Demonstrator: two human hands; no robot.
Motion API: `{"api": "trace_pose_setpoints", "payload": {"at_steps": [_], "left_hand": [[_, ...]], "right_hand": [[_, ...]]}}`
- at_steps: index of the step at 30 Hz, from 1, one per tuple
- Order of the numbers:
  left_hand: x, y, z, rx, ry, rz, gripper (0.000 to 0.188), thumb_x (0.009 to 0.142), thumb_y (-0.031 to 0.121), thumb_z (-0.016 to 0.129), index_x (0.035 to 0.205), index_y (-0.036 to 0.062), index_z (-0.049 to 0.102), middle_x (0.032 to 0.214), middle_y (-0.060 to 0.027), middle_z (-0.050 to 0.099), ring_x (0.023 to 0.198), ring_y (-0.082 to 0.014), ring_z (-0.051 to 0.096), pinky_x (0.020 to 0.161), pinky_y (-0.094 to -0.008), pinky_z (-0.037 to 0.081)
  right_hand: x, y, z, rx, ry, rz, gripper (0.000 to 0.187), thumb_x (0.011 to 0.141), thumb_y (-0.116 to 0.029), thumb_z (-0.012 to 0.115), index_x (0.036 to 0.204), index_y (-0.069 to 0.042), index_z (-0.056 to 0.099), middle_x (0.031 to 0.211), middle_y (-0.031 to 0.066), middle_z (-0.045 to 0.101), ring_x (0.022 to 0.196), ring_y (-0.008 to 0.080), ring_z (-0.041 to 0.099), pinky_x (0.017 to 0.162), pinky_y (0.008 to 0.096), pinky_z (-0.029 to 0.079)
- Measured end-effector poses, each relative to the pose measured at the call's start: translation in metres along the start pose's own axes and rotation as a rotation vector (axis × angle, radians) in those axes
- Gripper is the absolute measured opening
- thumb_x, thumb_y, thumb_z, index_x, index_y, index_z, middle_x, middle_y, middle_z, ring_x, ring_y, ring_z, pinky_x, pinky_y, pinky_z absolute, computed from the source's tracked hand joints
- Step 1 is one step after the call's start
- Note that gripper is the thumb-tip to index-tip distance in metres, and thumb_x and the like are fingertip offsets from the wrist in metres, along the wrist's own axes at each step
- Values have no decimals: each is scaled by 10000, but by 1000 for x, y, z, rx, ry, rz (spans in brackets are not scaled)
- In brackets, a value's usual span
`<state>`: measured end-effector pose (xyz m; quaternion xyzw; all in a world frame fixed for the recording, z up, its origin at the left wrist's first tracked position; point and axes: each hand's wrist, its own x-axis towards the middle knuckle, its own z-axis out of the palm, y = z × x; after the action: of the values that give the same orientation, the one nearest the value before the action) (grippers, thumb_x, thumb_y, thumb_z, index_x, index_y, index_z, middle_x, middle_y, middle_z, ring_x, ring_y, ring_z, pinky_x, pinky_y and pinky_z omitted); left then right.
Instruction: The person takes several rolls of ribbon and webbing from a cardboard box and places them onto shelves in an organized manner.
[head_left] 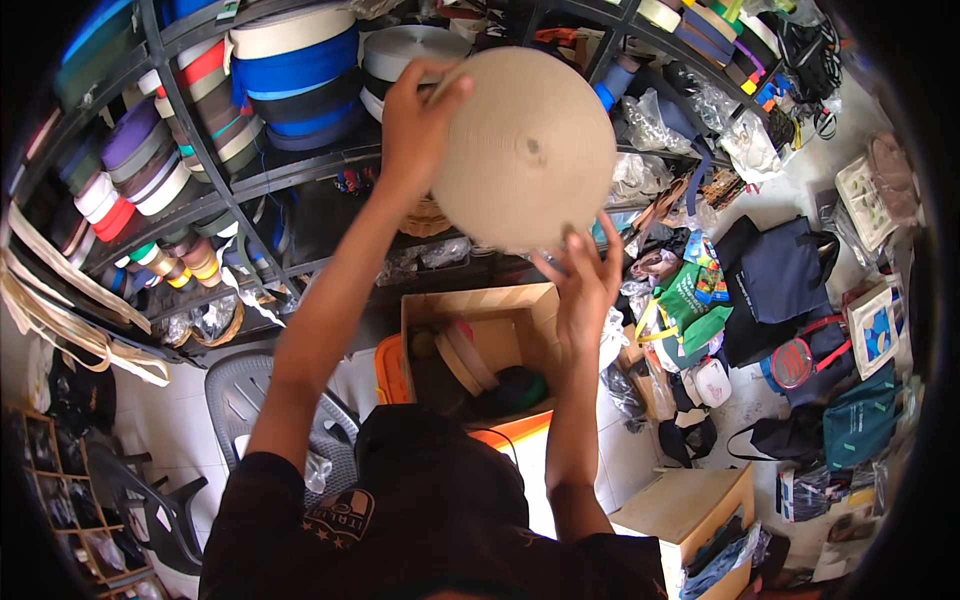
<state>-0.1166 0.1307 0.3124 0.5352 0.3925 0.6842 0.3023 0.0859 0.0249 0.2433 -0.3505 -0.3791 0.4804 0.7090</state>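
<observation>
A large flat roll of beige webbing tape [528, 150] is up in front of the shelves, its coiled side facing me. My left hand [425, 110] is closed on its upper left edge, thumb on the near face and the other fingers hidden behind. My right hand [582, 275] is at the roll's lower right edge, fingers spread and tips at or just by the rim; whether they press on it I cannot tell. Below the roll stands an uncovered cardboard box [420, 312] with several webbing rolls [468, 358] inside.
Black shelving [290, 175] holds stacked webbing rolls [295, 70] ahead and left. An orange crate [391, 372] touches the cardboard box. A grey plastic chair [238, 405] stands to the left. Bags [785, 275] and plastic packets lie on the right-hand floor, near a wooden cabinet [685, 500].
</observation>
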Motion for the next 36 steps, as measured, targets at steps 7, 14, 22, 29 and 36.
{"api": "trace_pose_setpoints", "payload": {"at_steps": [7,14,22,29,36], "left_hand": [[118,20,32,746,-72,193,360,826,290,636,1011,-20,656,901,-216,687,851,-338,682,755,-407,522],[153,-22,40,575,-98,33,415,817,265,536,1048,-63,642,1069,-267,648,1022,-362,638,865,-409,486],[229,-62,64,558,-267,88,419,855,239,545,1214,27,593,1231,-149,589,1109,-253,553,966,-365,404],[262,-79,92,726,-393,100,474,894,275,519,1307,44,522,1396,-168,469,1295,-292,428,1082,-398,323],[326,-149,117,1333,-545,-7,468,876,254,529,1290,37,559,1406,-187,463,1292,-320,446,1066,-416,348]], "right_hand": [[94,20,41,226,-56,-24,623,839,-26,685,1344,83,336,1121,214,583,940,282,643,851,400,566],[143,41,39,207,-41,31,578,845,-26,672,1298,146,356,1068,207,602,907,282,651,858,381,559],[192,52,52,246,17,-38,626,856,-55,683,1334,145,333,1113,221,604,904,256,661,826,341,584],[232,64,63,208,189,-137,666,826,-21,713,1343,165,337,1138,252,602,899,233,654,746,297,596],[245,81,80,110,305,-242,601,834,5,687,1334,149,384,1203,263,573,936,238,651,693,302,596]]}}
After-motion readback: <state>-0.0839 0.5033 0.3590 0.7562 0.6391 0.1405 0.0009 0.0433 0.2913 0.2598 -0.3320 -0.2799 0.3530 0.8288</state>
